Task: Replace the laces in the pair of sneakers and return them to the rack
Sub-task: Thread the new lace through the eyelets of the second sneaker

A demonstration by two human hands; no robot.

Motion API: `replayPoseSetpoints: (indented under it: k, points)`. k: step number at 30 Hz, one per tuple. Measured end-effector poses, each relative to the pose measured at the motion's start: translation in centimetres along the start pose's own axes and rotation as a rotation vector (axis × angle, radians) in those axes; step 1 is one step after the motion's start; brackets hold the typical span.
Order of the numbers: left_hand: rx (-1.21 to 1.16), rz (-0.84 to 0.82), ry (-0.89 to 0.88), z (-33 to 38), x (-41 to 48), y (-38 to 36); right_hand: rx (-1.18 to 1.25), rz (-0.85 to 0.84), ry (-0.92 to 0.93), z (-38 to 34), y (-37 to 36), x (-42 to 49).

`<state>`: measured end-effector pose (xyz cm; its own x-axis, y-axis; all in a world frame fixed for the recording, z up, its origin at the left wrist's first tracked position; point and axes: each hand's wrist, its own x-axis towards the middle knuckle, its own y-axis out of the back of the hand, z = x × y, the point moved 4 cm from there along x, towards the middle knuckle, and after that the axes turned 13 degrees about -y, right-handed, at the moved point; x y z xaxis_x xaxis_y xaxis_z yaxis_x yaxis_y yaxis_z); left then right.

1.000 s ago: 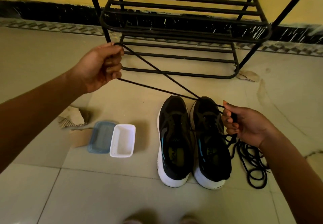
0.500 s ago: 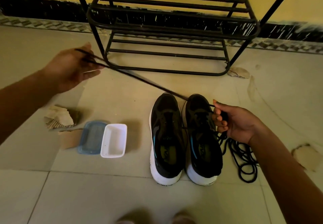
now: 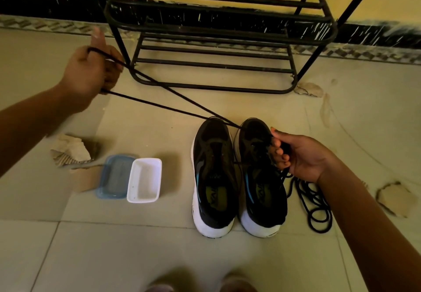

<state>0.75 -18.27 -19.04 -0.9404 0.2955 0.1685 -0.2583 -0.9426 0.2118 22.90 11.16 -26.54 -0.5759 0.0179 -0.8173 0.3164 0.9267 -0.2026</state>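
Note:
Two black sneakers with white soles stand side by side on the floor, the left sneaker (image 3: 214, 178) and the right sneaker (image 3: 262, 182). My left hand (image 3: 91, 75) grips a black lace (image 3: 164, 107) looped round its fingers; two taut strands run down to the toe end of the right sneaker. My right hand (image 3: 298, 155) curls round the right sneaker's outer edge and grips lace there. A loose pile of black lace (image 3: 314, 203) lies on the floor right of the shoes. The black metal rack (image 3: 218, 30) stands behind, against the wall.
A blue lid (image 3: 114, 175) and a white plastic tub (image 3: 144, 180) lie left of the sneakers. Torn cardboard scraps (image 3: 70, 148) sit further left, and more scraps (image 3: 394, 198) lie at the right. My feet (image 3: 200, 285) show at the bottom edge.
My left hand has wound the lace round its fingers, so two strands now stretch to the shoe instead of one. My right hand has stayed on the right sneaker.

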Motion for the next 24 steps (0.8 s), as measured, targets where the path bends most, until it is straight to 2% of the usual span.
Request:
replayPoseSetpoints:
  k: [3, 8, 10, 13, 15, 17, 18, 21, 24]
  points:
    - [0.344, -0.135, -0.187, -0.4, 0.1, 0.8, -0.001, 0.009, -0.002, 0.0, 0.0, 0.1]
    - [0.782, -0.209, -0.143, -1.3, -0.3, 2.0, 0.068, 0.026, 0.001, -0.1, 0.3, 0.0]
    - [0.839, -0.433, -0.072, -2.2, -0.7, 1.2, 0.119, 0.013, 0.006, -0.2, 0.2, -0.1]
    - [0.793, -0.846, 0.096, -2.1, -2.8, -1.1, 0.278, -0.051, 0.01, -0.4, -0.8, -0.3]
    - [0.801, -0.975, 0.02, -0.9, -4.0, -3.4, 0.436, -0.124, 0.022, -0.7, -2.0, -0.5]
    - [0.795, -0.913, -0.213, 1.2, -5.0, -6.4, 0.57, -0.204, 0.051, -1.3, -3.3, -0.8]
    - [0.695, -0.846, -0.271, 2.7, -5.8, -8.1, 0.625, -0.24, 0.069, -1.5, -4.0, -0.9]
    - [0.262, -0.709, -0.148, 5.9, -9.0, -12.4, 0.768, -0.294, 0.137, -2.1, -5.8, -1.4]
    - [0.17, -0.627, -0.071, 6.1, -11.0, -14.8, 0.85, -0.264, 0.206, -2.4, -7.0, -1.9]
